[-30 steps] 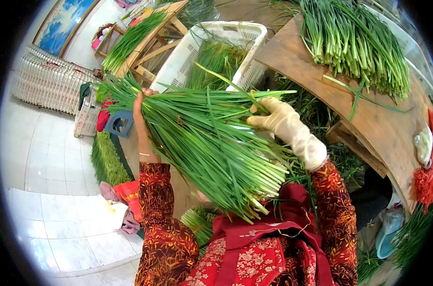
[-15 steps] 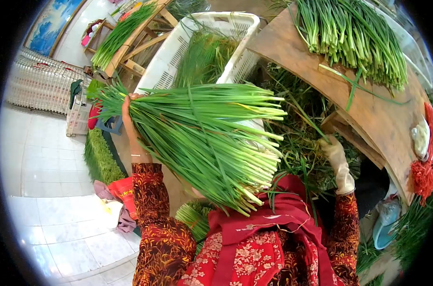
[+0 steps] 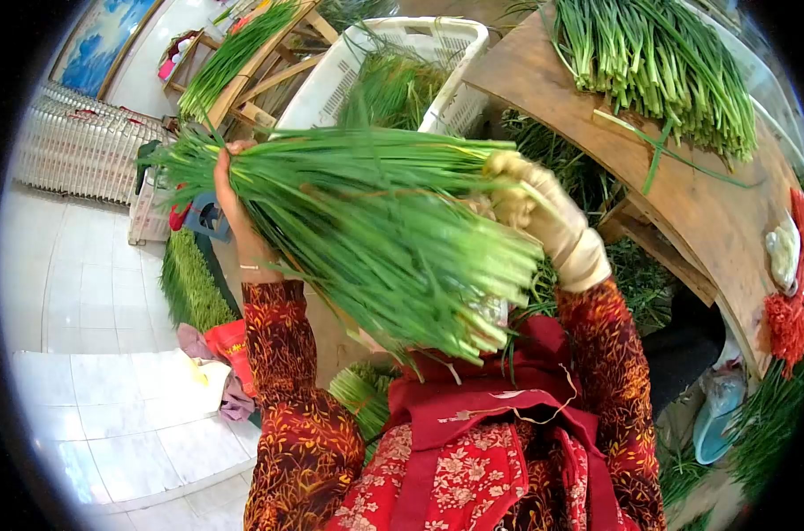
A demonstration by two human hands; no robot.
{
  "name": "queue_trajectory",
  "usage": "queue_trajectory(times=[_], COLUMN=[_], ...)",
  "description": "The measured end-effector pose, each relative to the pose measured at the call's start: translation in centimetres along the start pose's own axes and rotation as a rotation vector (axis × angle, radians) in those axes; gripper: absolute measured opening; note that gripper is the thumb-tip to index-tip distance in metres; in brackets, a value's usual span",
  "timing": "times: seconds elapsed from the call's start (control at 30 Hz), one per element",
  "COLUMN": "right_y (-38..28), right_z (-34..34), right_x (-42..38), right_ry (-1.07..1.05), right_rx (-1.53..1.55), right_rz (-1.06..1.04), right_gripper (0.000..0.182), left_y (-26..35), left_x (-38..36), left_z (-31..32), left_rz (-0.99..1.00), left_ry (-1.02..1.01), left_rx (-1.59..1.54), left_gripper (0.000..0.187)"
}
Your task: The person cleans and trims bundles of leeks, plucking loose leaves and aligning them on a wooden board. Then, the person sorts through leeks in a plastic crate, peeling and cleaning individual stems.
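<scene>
A large bunch of Chinese chives (image 3: 358,221) lies across the middle, its green leaf ends to the left and pale stalk ends fanned out to the right. My bare left hand (image 3: 231,159) is wrapped round the leafy end and holds it up. At the stalk ends, my right hand (image 3: 535,199), in a cream glove, has its fingers curled on the upper stalks. A pale stalk shows at that glove; motion blurs the bunch, and the right fingertips are partly hidden.
A brown board (image 3: 623,115) at upper right bears another pile of chives (image 3: 659,71) and red ties (image 3: 787,327). A white plastic crate (image 3: 318,97) with loose greens stands behind. Leaf scraps (image 3: 637,270) lie below the board. More chives (image 3: 189,283) stand at left.
My right hand has come up and left from the leaf scraps to the stalk ends of the bunch. My left hand has lifted the bunch slightly and shifted it left.
</scene>
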State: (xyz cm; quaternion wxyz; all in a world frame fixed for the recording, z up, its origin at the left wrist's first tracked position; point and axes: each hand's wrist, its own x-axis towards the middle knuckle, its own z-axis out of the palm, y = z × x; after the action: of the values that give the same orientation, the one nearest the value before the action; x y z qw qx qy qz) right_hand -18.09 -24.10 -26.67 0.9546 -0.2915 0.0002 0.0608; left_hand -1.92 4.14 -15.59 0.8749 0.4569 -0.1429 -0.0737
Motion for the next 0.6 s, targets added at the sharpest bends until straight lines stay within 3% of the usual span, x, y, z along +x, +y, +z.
queue_trajectory(times=[0.03,0.1,0.17,0.2,0.23,0.3,0.37,0.4,0.43,0.47,0.6], right_y=[-1.4,-2.2,0.2,3.0,3.9,4.4,5.3,5.5,5.7,4.0,0.5], right_z=[-2.3,-4.1,-9.0,-10.1,-12.9,-4.5,-4.1,-3.3,-2.7,-1.0,-0.2], right_x=[0.3,-1.1,-4.9,-6.1,-6.9,-6.1,-5.3,-3.2,-3.0,-2.6,-0.6], right_ry=[-0.084,0.024,0.581,0.711,0.555,0.147,-0.04,-0.106,-0.064,-0.036,-0.077], right_rx=[0.086,-0.017,-0.024,-0.106,-0.166,-0.475,-0.375,-0.201,-0.247,-0.234,-0.194], right_rz=[-0.139,-0.135,-0.17,-0.005,0.002,0.123,0.063,-0.084,-0.139,-0.092,-0.031], right_gripper=[0.013,0.013,0.011,0.015,0.036,0.061,0.079,0.078,0.076,0.075,0.075], left_y=[0.4,0.4,-0.4,-0.8,-1.2,-1.6,-1.9,-1.9,-2.1,-2.0,-2.0], left_x=[0.3,-0.6,-1.4,-1.5,-1.7,-2.9,-3.2,-3.6,-4.0,-3.3,-3.3], left_z=[-0.9,-1.7,-3.0,-4.7,-6.4,-6.0,-5.6,-4.5,-3.9,-5.1,-4.6], left_rz=[-0.043,-0.095,-0.028,-0.051,-0.081,-0.112,-0.091,-0.051,-0.017,-0.022,0.026], left_ry=[-0.03,0.012,0.191,0.11,0.032,-0.057,-0.046,0.069,0.194,0.044,0.117], left_rx=[-0.01,0.056,0.182,0.079,-0.021,-0.048,0.041,0.12,0.191,0.101,0.198], left_gripper=[0.017,0.018,0.023,0.023,0.024,0.025,0.027,0.028,0.028,0.03,0.032])
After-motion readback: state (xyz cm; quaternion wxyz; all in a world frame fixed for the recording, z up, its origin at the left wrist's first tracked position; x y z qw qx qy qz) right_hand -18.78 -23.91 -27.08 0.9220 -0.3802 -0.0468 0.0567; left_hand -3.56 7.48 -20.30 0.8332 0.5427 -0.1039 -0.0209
